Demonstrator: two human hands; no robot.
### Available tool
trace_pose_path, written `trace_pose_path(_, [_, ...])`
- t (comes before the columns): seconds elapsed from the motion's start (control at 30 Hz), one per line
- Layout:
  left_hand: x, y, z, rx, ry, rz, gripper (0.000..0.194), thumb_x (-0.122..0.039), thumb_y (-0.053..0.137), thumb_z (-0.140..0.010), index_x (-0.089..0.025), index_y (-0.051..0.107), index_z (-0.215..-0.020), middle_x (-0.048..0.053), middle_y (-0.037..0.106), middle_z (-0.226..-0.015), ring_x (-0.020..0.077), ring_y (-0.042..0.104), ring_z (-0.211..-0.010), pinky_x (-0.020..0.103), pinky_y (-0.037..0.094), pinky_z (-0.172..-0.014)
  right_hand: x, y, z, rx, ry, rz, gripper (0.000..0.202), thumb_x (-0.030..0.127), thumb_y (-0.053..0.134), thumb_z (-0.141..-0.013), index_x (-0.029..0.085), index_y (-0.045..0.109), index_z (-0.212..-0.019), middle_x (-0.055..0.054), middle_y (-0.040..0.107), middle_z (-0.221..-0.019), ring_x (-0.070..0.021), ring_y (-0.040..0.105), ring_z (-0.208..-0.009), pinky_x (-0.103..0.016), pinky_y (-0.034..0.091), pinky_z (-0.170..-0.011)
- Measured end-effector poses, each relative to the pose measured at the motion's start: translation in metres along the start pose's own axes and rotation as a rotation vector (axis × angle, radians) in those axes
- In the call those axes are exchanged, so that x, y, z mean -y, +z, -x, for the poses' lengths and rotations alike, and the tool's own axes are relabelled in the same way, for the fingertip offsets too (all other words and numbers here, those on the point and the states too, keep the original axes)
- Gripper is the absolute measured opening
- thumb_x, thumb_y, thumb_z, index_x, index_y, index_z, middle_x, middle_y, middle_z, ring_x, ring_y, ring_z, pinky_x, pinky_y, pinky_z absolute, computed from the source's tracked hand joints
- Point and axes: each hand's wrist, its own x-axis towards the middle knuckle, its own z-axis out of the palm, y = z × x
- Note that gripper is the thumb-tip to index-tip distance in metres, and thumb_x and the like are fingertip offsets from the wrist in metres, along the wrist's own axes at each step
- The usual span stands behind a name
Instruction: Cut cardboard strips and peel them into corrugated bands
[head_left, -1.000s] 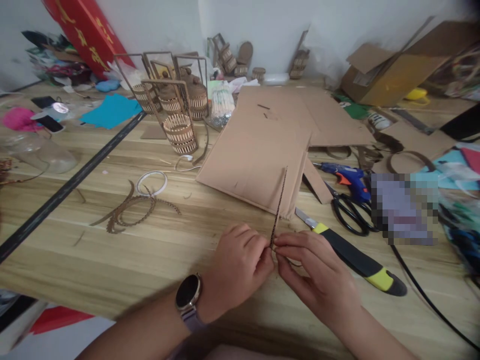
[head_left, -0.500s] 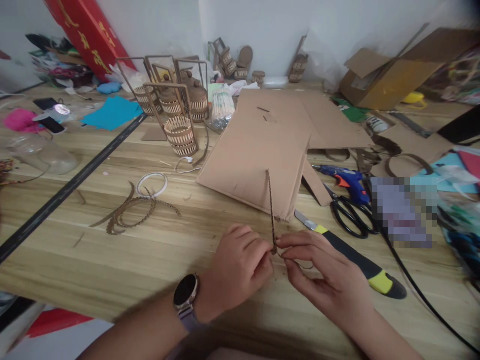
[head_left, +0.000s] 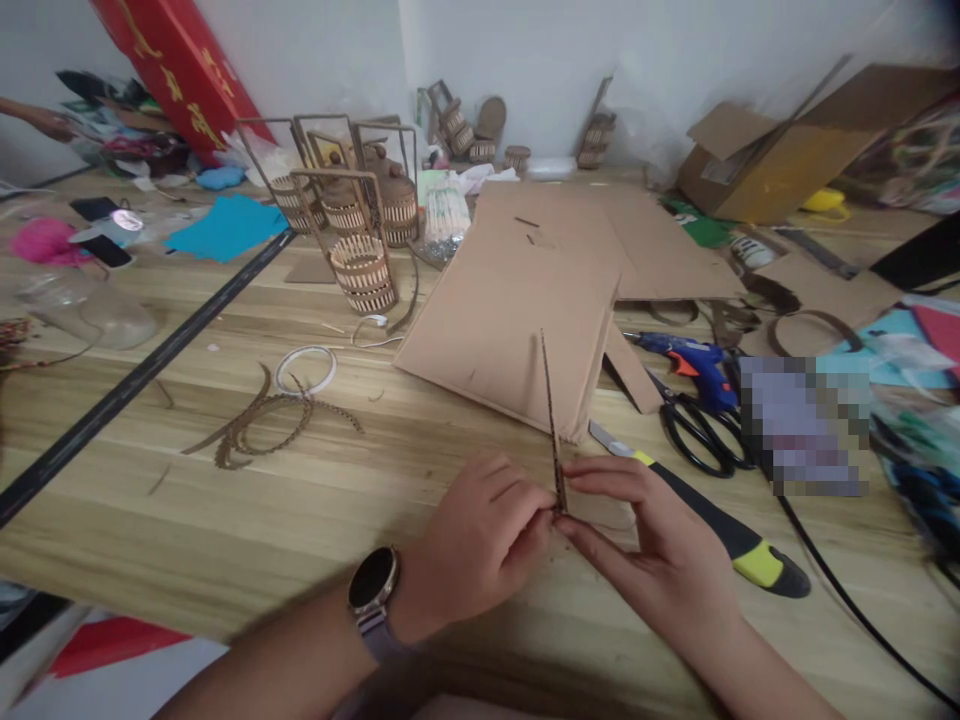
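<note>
My left hand (head_left: 495, 520), with a watch on its wrist, pinches the near end of a thin corrugated cardboard strip (head_left: 550, 400). The strip stands edge-on and points away from me, its far part over a cardboard sheet (head_left: 510, 320). From the other side, my right hand (head_left: 652, 550) has its thumb and fingers at the same end of the strip, closed around it. Just right of my right hand lies a utility knife (head_left: 697, 510) with a black and yellow handle. Several curled cardboard strips (head_left: 262, 430) lie to the left, by a white ring (head_left: 306, 371).
Small cardboard-and-stick baskets (head_left: 362, 272) with tall handles stand at the back left. Black scissors (head_left: 701, 435) and a blue glue gun (head_left: 694, 360) lie on the right. An open cardboard box (head_left: 780, 160) sits behind. Another person's arm (head_left: 37, 118) reaches in at far left.
My right thumb and fingers have shifted onto the strip's near end, and the thin loose piece by them is less visible. The strip tilts slightly. Another person's arm has appeared at far left.
</note>
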Motion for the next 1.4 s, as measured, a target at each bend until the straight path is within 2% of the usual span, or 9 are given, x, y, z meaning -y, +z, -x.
trace_pose_path(0.1, [0.000,0.001,0.001,-0.002,0.000,0.010,0.017,-0.014,0.044,-0.098,-0.018,0.057,-0.088,0.004,0.064,-0.081,0.0180,0.057,-0.077,0.030,0.045,-0.071,0.002,-0.002,-0.003,0.021,-0.058,0.012,0.008,0.021,0.067,-0.089,0.024,0.065,-0.096,-0.004,0.074,-0.091,-0.0170,0.073,-0.083,-0.028,0.061,-0.073])
trace_pose_path(0.23, [0.000,0.000,0.001,0.008,-0.033,0.003,0.018,-0.016,0.043,-0.099,-0.018,0.057,-0.088,0.004,0.064,-0.080,0.0179,0.057,-0.077,0.030,0.045,-0.071,0.004,-0.003,-0.005,0.010,-0.083,0.016,0.013,0.013,0.063,-0.089,0.024,0.068,-0.096,-0.003,0.076,-0.088,-0.0171,0.074,-0.081,-0.029,0.061,-0.071])
trace_pose_path(0.47, [0.002,0.004,0.000,0.010,-0.109,-0.042,0.032,-0.035,0.041,-0.105,-0.016,0.060,-0.088,0.005,0.065,-0.081,0.0191,0.058,-0.078,0.031,0.045,-0.069,0.004,0.001,-0.001,-0.015,-0.140,0.085,0.013,0.014,0.063,-0.090,0.021,0.069,-0.100,-0.007,0.076,-0.093,-0.0193,0.073,-0.084,-0.032,0.061,-0.071])
trace_pose_path(0.6, [0.001,0.005,0.001,0.029,-0.124,-0.097,0.028,-0.027,0.039,-0.105,-0.015,0.061,-0.093,0.006,0.067,-0.084,0.0208,0.059,-0.080,0.034,0.047,-0.072,0.004,0.003,0.001,-0.017,-0.142,0.104,0.013,0.013,0.062,-0.091,0.020,0.068,-0.100,-0.008,0.076,-0.094,-0.0194,0.073,-0.087,-0.033,0.060,-0.073])
trace_pose_path(0.9, [0.000,0.010,0.003,-0.043,-0.136,-0.143,0.021,-0.014,0.045,-0.094,-0.018,0.057,-0.078,0.002,0.062,-0.072,0.0189,0.056,-0.072,0.033,0.046,-0.071,0.006,0.007,0.000,-0.014,-0.140,0.078,0.013,0.013,0.064,-0.088,0.022,0.067,-0.097,-0.004,0.077,-0.090,-0.0184,0.072,-0.082,-0.036,0.058,-0.076])
trace_pose_path(1.13, [0.001,0.008,0.004,-0.062,-0.070,-0.111,0.019,-0.011,0.046,-0.092,-0.018,0.055,-0.077,0.002,0.059,-0.071,0.0177,0.054,-0.072,0.032,0.045,-0.073,0.007,0.003,-0.001,-0.014,-0.036,-0.002,0.013,0.013,0.063,-0.089,0.025,0.066,-0.091,-0.001,0.077,-0.085,-0.0171,0.073,-0.079,-0.033,0.059,-0.077])
trace_pose_path(1.4, [0.000,0.004,0.001,-0.044,-0.029,-0.069,0.018,-0.011,0.045,-0.094,-0.018,0.057,-0.084,0.002,0.062,-0.075,0.0173,0.055,-0.074,0.032,0.046,-0.075,0.008,0.000,-0.003,0.001,0.061,-0.076,0.012,0.014,0.063,-0.087,0.025,0.067,-0.085,0.000,0.077,-0.082,-0.0165,0.074,-0.076,-0.029,0.060,-0.070])
